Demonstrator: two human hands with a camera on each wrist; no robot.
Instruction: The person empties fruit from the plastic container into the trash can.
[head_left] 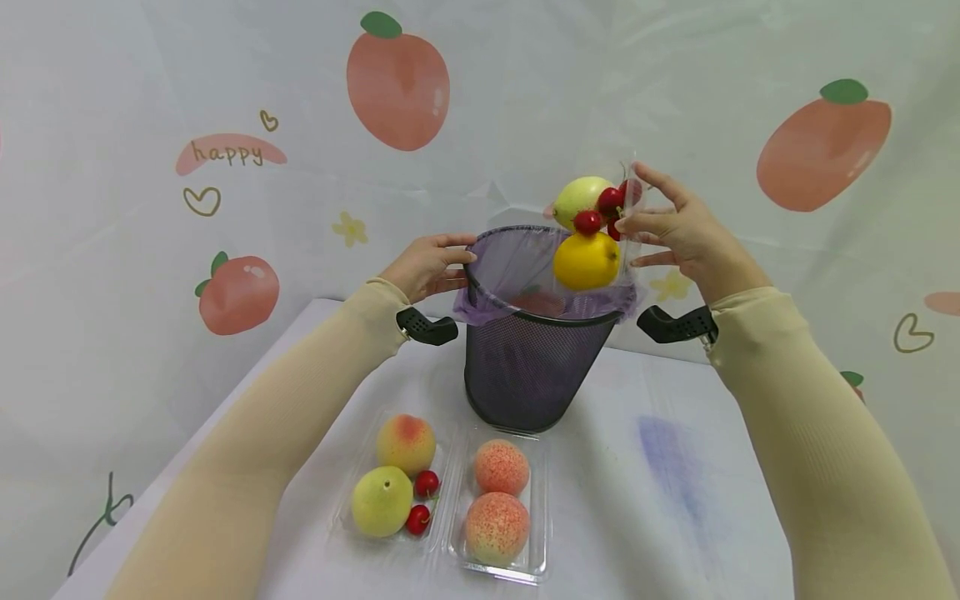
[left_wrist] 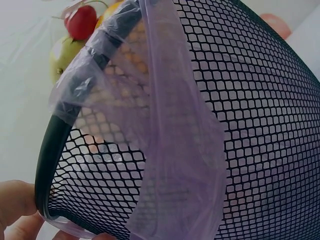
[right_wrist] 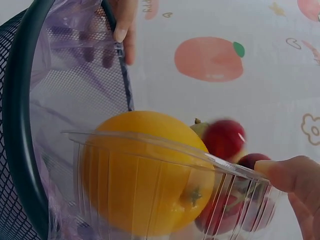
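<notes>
A black mesh wastebasket, lined with a thin purple bag, leans on the white table. My left hand grips its rim at the left, thumb and fingers on either side. Over the right part of the opening, my right hand holds a clear plastic tray by its edge, tipped steeply. That tray carries an orange-yellow fruit, a pale green-yellow fruit and several red cherries. In the right wrist view, the thumb presses on the tray's rim.
Two more clear trays lie in front of the wastebasket. The left one holds a peach, a green-yellow pear and two cherries; the right tray holds two speckled peaches. A fruit-printed cloth hangs behind.
</notes>
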